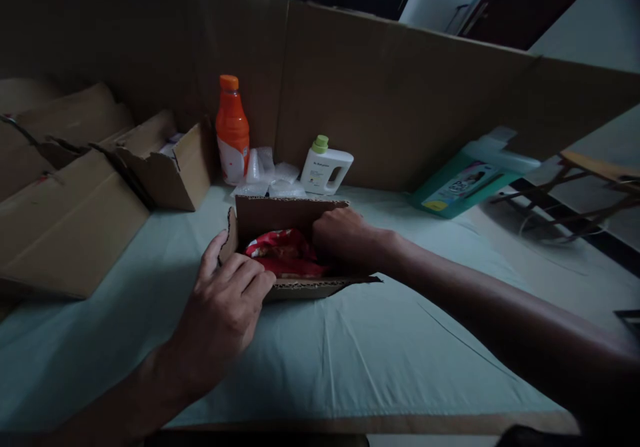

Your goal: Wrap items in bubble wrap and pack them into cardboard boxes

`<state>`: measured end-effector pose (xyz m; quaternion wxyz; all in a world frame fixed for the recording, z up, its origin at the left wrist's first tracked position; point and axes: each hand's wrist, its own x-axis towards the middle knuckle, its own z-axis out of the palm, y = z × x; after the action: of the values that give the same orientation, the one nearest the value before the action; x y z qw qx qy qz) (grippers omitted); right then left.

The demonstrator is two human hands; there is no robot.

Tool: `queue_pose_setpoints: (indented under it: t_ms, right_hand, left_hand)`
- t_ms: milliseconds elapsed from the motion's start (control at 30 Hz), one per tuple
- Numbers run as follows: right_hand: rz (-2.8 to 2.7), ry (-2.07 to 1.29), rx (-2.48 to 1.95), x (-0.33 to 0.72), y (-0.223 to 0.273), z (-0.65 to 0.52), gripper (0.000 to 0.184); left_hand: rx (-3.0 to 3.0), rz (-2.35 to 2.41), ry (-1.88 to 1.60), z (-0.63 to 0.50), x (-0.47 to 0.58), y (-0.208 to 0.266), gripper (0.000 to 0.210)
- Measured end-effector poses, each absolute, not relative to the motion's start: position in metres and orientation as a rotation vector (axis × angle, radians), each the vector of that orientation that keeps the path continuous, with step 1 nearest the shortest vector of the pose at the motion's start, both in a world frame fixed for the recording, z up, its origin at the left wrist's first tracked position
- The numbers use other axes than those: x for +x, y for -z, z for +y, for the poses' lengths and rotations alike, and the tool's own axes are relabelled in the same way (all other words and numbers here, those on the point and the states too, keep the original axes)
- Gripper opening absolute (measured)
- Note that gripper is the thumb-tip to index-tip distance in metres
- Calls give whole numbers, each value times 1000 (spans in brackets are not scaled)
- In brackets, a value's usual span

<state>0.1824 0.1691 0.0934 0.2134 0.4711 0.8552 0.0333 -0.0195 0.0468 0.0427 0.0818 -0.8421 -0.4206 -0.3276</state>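
A small cardboard box (pixel 300 292) with its top open sits on the pale green cloth in the middle. Inside it lies a shiny red packet (pixel 287 250) with a printed pattern. My left hand (pixel 225 293) grips the box at its near left corner, fingers bent over the near rim and thumb against the left wall. Curled, my right hand (pixel 345 233) reaches down into the right end of the box, beside the red packet. The box and the hand itself hide its fingertips, so what they hold does not show.
Behind the box stand an orange bottle (pixel 233 133), bubble wrap (pixel 267 175) and a white jug (pixel 325 169) with a green cap. A teal jug (pixel 470 177) leans at right. Larger cardboard boxes (pixel 75 227) fill the left. A cardboard wall (pixel 380 93) runs along the back.
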Motion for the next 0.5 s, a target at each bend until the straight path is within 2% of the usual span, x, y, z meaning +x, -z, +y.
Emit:
queue_pose_setpoints:
  t_ms: [133, 267, 367, 433, 500]
  right_hand:
    - [2355, 56, 1246, 177, -86, 173, 22]
    - [2498, 26, 1298, 198, -111, 155, 23]
    - [2779, -189, 1682, 245, -131, 126, 28]
    - [2844, -267, 2033, 281, -125, 106, 26]
    - [2818, -48, 2227, 306, -100, 89, 28]
  left_hand:
    - [-2517, -1233, 987, 48, -19, -38, 23]
    - [-2430, -1230, 1086, 45, -25, -36, 31]
    - [-2235, -1298, 1301, 38, -36, -27, 60]
    - [-2188, -1510, 1490, 31, -43, -12, 70]
    - [-2193, -1845, 1670, 25, -45, 13, 73]
